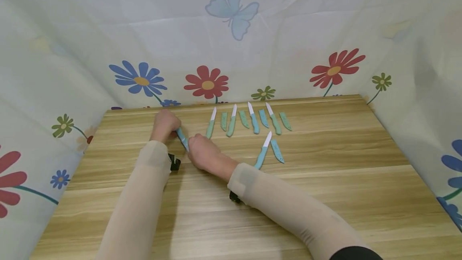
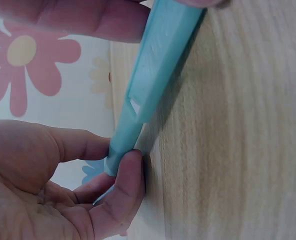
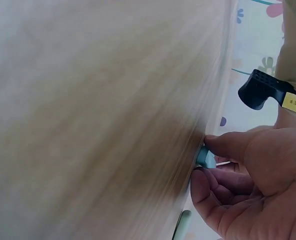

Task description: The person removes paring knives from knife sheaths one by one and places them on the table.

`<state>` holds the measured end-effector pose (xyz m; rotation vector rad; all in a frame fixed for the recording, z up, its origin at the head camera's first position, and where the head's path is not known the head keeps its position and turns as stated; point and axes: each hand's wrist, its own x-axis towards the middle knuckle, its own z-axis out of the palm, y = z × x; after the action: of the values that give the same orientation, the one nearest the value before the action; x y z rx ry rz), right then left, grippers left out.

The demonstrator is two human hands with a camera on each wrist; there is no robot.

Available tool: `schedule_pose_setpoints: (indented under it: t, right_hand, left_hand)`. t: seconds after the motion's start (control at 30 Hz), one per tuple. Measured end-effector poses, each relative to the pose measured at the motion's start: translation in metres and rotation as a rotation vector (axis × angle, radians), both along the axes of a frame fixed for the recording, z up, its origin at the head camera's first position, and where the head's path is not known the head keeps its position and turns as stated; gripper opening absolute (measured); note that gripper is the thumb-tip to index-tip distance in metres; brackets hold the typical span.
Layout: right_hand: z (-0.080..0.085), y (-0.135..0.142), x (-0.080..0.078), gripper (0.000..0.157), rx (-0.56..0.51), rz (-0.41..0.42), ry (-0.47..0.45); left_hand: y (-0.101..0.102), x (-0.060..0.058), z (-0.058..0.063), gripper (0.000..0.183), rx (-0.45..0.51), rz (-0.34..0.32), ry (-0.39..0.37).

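A light blue paring knife (image 1: 182, 139) in its matching sheath (image 2: 163, 55) spans the gap between both hands, close above the wooden table. My left hand (image 1: 165, 125) grips the sheath end. With thumb and fingers my right hand (image 1: 205, 151) pinches the knife's handle (image 2: 122, 142) at its far end. A small bit of white blade (image 2: 134, 105) shows at the sheath's mouth; the sheath covers the rest. In the right wrist view only a short piece of the handle (image 3: 205, 157) shows between the right thumb and fingers.
Right of the hands lie several unsheathed knives with white blades, among them a green one (image 1: 232, 120) and a blue one (image 1: 263, 150). Loose sheaths lie beside them, such as a green sheath (image 1: 285, 121) and a blue sheath (image 1: 277, 151). A flowered curtain (image 1: 281, 43) stands behind the table (image 1: 325, 179).
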<state>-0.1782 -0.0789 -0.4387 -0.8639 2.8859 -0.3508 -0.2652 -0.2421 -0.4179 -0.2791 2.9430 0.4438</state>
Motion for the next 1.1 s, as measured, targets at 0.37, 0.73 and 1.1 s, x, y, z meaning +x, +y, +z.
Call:
schedule_pose_setpoints:
  t: [0.37, 0.73, 1.1]
  right_hand:
    - [-0.002, 0.001, -0.003, 0.014, -0.060, -0.033, -0.083]
    - [0.002, 0.013, -0.003, 0.012, -0.183, -0.106, -0.151]
    - [0.004, 0.026, -0.004, 0.013, -0.204, -0.125, -0.067]
  left_hand:
    - [-0.016, 0.006, -0.010, 0.012, 0.665, 0.310, -0.006]
    - [-0.010, 0.023, -0.005, 0.038, 1.199, 0.392, -0.020]
    - [-0.008, 0.030, -0.002, 0.043, 1.313, 0.356, 0.003]
